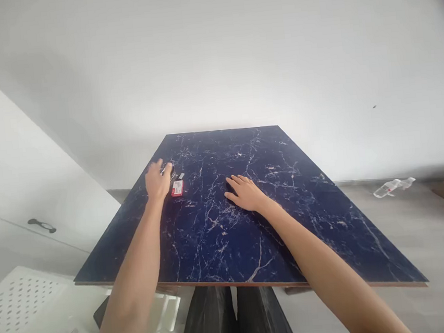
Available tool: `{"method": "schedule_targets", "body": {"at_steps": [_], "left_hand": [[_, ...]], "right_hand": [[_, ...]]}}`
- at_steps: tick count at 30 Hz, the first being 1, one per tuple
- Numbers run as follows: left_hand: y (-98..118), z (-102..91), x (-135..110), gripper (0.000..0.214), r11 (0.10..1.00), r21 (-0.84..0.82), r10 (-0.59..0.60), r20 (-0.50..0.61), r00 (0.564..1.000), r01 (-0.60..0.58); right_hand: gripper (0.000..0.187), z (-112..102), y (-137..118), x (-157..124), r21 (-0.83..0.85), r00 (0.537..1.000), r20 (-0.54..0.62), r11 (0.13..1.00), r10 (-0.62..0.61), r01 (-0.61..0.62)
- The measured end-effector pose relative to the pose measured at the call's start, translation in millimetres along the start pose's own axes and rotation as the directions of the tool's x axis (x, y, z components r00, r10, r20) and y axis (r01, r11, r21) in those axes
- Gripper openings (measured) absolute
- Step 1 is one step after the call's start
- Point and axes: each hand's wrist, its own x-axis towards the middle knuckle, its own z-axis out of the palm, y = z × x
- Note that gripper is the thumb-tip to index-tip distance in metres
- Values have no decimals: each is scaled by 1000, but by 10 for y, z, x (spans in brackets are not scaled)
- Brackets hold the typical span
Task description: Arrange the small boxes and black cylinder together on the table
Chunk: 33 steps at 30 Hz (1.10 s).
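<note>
Left hand rested at bench's 10 o'clock, fingers curled over small dark item; whether gripped, could not tell. Red-white box lay just beside it, at 3 o'clock. Right hand lay flat, fingers spread, mid-bench, holding nothing.

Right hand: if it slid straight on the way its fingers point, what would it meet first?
Nothing close: the right hand lies flat, fingers toward the far left. Only bare tabletop shows ahead; the red box seems off-line, though depth is unclear.

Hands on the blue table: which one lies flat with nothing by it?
The right hand. It rests palm down on the bare marbled table, while the left hand reaches beside a small red and white packet.
</note>
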Motion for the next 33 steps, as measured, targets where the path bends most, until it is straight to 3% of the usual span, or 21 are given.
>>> {"method": "schedule_targets", "body": {"at_steps": [2, 3, 5, 8, 12, 19, 21, 23, 26, 28, 29, 31, 33], "left_hand": [[-109, 0, 70, 71, 1000, 13, -5, 221, 975, 2], [-137, 7, 97, 77, 1000, 27, -13, 271, 963, 6], [-160, 18, 143, 77, 999, 53, -27, 288, 957, 12], [-164, 11, 187, 59, 998, 57, -40, 327, 944, 23], [-176, 18, 183, 43, 998, -42, -22, 381, 924, 41], [-75, 56, 91, 43, 988, -149, 42, 449, 892, 29], [39, 37, 24, 44, 982, -190, 106, 513, 852, -7], [204, 30, -92, 44, 970, -231, 202, 589, 783, -77], [503, 70, -352, 46, 913, -345, 403, 666, 628, -219], [679, 121, -530, 46, 829, -467, 559, 665, 495, -307], [744, 147, -604, 48, 788, -516, 615, 644, 455, -335], [821, 189, -704, 51, 726, -560, 688, 584, 431, -400], [832, 213, -744, 52, 701, -526, 713, 526, 463, -482]], "right_hand": [[76, -13, -13, -3, 2, 1000, 6, 1000, -3, 3], [76, -19, -18, -4, 4, 1000, 9, 1000, -4, 4], [75, -29, -25, -5, 8, 1000, 10, 1000, 0, 0], [74, -39, -33, -9, 8, 1000, 13, 1000, 10, -10], [73, -30, -32, -9, 0, 1000, 18, 1000, 4, -4], [71, 0, -9, 3, -13, 1000, 2, 1000, -2, 2], [71, 2, -10, 1, -7, 1000, 7, 1000, 2, -2], [71, 13, -13, 2, 0, 1000, 4, 1000, 1, -1], [67, 50, 7, 24, 19, 999, -48, 1000, 4, -3], [58, 73, 46, 52, 62, 994, -107, 998, 11, -4], [54, 79, 72, 67, 96, 991, -137, 995, 9, 4], [51, 75, 128, 94, 171, 983, -184, 985, -1, 33], [47, 57, 173, 107, 237, 978, -207, 970, -5, 55]]}}
